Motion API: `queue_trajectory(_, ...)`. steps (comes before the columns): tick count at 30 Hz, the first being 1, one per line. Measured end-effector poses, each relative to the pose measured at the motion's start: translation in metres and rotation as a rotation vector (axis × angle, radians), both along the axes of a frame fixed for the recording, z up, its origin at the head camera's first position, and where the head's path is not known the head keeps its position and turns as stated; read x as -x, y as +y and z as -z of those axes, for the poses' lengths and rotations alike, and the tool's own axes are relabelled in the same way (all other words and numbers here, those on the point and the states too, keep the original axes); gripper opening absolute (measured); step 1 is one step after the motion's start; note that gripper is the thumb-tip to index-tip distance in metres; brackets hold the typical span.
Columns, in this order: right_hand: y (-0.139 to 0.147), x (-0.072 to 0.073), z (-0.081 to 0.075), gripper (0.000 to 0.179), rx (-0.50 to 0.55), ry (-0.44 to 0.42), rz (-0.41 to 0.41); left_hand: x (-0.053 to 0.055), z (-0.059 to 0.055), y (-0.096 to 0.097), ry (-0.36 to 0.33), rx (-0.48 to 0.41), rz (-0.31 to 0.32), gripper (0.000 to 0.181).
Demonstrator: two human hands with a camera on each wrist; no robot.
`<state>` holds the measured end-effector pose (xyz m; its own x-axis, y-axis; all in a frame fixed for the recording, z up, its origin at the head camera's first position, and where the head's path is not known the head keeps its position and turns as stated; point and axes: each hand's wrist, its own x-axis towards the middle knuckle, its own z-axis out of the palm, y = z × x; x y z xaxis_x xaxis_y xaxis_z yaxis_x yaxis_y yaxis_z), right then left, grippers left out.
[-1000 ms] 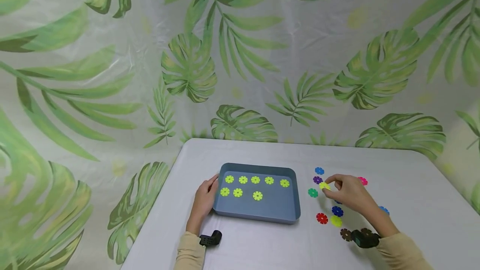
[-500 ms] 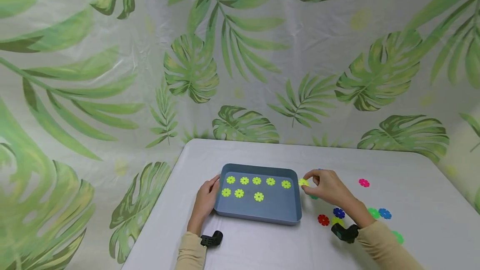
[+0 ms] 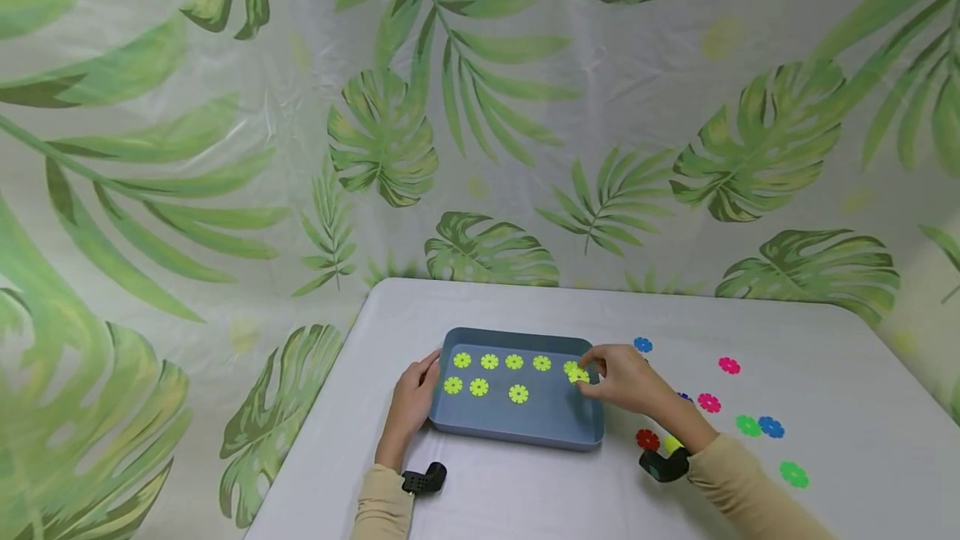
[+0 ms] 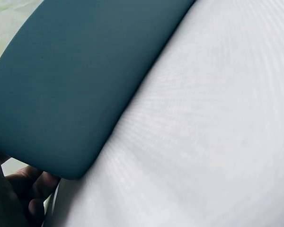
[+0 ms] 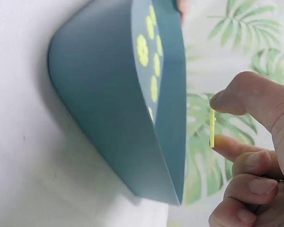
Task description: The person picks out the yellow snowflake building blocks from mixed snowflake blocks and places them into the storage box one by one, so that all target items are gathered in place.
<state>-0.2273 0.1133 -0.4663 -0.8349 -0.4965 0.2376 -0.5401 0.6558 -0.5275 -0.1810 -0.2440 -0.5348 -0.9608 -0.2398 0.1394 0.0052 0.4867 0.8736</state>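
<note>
My right hand [image 3: 621, 375] pinches a yellow notched disc [image 3: 578, 376] by its edges between thumb and forefinger. It hangs above the right part of a blue-grey tray [image 3: 517, 435], partly covering another yellow disc in the head view. The right wrist view shows the held disc [image 5: 212, 127] edge-on, apart from the tray wall [image 5: 99, 94]. My left hand [image 3: 409, 398] holds the tray at its left side; its curled fingers [image 4: 35, 184] show by the tray corner in the left wrist view. Several yellow discs [image 3: 518, 394] lie flat inside the tray in two rows.
Right of the tray, loose notched discs lie on the white table [image 3: 510, 490]: a red one [image 3: 648, 439], a pink one [image 3: 729, 366], a blue one [image 3: 642, 344], a green one [image 3: 793, 474] and others. The right forearm hides some. A leaf-patterned sheet [image 3: 480, 148] hangs behind.
My right hand has moved left with the pinched yellow disc, from over the loose discs, across the tray's right rim, to above the tray. The left hand stays at the tray.
</note>
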Motion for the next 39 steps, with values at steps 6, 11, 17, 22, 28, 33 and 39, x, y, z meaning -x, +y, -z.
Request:
queue_trajectory(6, -0.017, -0.001, 0.005, 0.023, -0.048, -0.068, -0.025, 0.000, 0.000, 0.000, -0.004, -0.001, 0.008, 0.040)
queue_trajectory(11, -0.029, -0.003, 0.008, 0.024, -0.118, -0.061, -0.064, 0.000, 0.001, 0.000, -0.006, 0.004, 0.004, 0.041)
queue_trajectory(17, -0.039, -0.004, 0.014, 0.024, -0.204, -0.005, -0.094, -0.001, 0.001, 0.000, -0.011, -0.007, 0.012, 0.041)
queue_trajectory(22, -0.045, -0.004, 0.015, 0.023, -0.235, -0.011, -0.092, 0.000, 0.001, 0.000, -0.006, -0.006, 0.010, 0.041)
queue_trajectory(28, -0.051, -0.004, 0.017, 0.027, -0.289, -0.031, -0.062, -0.001, 0.001, 0.000, -0.003, -0.003, 0.009, 0.041)
queue_trajectory(33, -0.055, -0.003, 0.021, 0.028, -0.320, -0.007, -0.053, -0.001, 0.001, 0.000, -0.001, -0.002, 0.007, 0.041)
queue_trajectory(39, -0.056, -0.002, 0.026, 0.028, -0.329, 0.010, -0.050, -0.001, 0.001, 0.000, 0.001, 0.000, 0.008, 0.041)
